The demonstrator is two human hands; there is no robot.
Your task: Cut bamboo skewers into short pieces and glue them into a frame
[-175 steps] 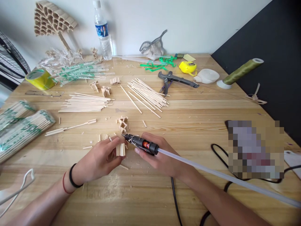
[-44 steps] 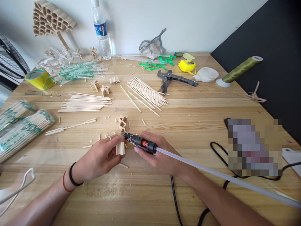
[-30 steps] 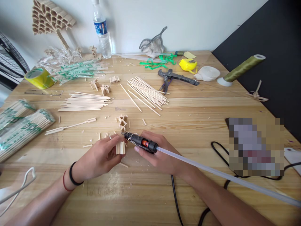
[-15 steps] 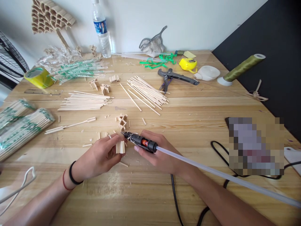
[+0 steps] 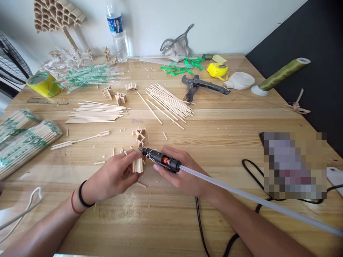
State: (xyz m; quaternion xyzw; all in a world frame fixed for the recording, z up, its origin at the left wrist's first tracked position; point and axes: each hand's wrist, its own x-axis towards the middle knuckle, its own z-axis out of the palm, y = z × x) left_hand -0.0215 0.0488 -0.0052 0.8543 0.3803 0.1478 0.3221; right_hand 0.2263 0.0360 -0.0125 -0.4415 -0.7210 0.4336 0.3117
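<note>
Glue gun [image 5: 160, 159] sits in the right hand [image 5: 184, 171], which is curled around it. The left hand [image 5: 115, 171] pinches a little stick block [image 5: 138, 165] between 8 and 9 o'clock from the gun. I can't tell if the gun's tip touches it. From the block, a bumpy stick shape [image 5: 139, 136] sits at 12 o'clock and loose sticks [image 5: 170, 103] lie at 1 o'clock.

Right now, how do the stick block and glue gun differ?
The stick block is pale wood; the glue gun is mostly black. The stick block is short and ridged; the glue gun is longer, tapering to a tip. Both are held, by the left hand and right hand respectively.
</note>
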